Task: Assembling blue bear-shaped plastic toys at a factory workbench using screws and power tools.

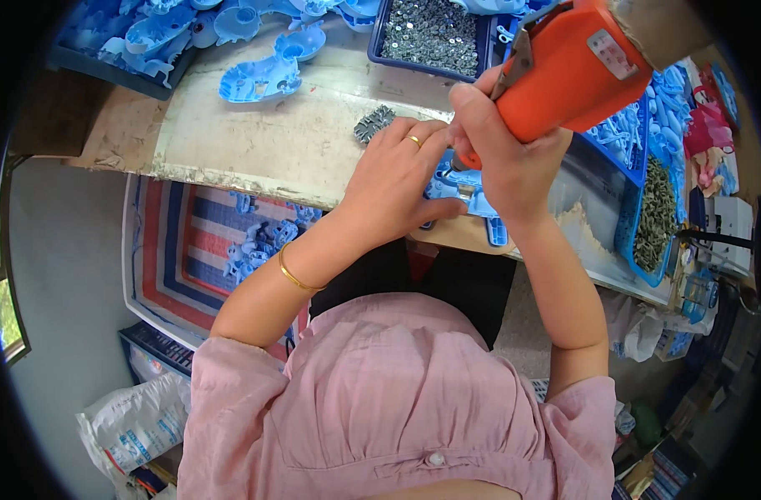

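Note:
My right hand (518, 150) is wrapped round an orange power screwdriver (563, 79), tilted with its tip pointing down at a light blue plastic part (468, 198) on the bench edge. My left hand (397, 171), ringed and with a bangle at the wrist, lies over that part, its thumb pressing on the near side. The fingers reach toward the screwdriver's tip; their ends are partly hidden behind my right hand. Just beyond my left hand lies a small grey snowflake-shaped piece (374, 123). Whether a screw sits under the tip cannot be made out.
A dark blue tray of small metal pieces (380, 50) stands at the back, with loose blue shells (261, 79) left of it. Right are a blue basket of screws (626, 225) and heaped blue parts (670, 125). Below the bench, a striped lined bin (151, 283) holds blue pieces.

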`<state>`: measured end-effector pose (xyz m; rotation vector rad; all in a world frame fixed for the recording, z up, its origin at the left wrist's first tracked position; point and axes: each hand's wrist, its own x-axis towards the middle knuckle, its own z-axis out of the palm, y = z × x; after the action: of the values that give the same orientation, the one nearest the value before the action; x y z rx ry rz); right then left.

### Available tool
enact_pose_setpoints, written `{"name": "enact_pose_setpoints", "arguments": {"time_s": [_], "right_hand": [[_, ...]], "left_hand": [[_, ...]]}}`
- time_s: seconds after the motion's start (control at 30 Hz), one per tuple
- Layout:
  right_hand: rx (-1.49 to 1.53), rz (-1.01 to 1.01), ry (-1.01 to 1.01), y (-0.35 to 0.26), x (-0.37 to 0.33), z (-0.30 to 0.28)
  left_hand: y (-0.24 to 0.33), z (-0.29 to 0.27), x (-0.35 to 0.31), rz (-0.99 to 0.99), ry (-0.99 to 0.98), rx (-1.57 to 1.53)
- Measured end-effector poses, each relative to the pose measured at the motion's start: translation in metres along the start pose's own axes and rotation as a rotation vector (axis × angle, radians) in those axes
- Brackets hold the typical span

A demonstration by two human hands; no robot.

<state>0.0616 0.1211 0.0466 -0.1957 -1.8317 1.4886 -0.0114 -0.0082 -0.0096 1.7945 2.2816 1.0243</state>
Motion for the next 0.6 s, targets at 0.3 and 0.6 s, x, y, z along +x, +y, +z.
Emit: {"name": "enact_pose_setpoints", "arguments": {"time_s": [0.3,0.6], "right_hand": [[0.101,0.099,-0.136,-0.029,0.024,-0.010],[-0.795,-0.470,0.088,-0.118,0.067,-0.079]], "left_hand": [[0.006,-0.006,0.001,-0.019,0.002,-0.010],[0.009,-0.019,-0.006,-0.021,0.093,-0.113]]}}
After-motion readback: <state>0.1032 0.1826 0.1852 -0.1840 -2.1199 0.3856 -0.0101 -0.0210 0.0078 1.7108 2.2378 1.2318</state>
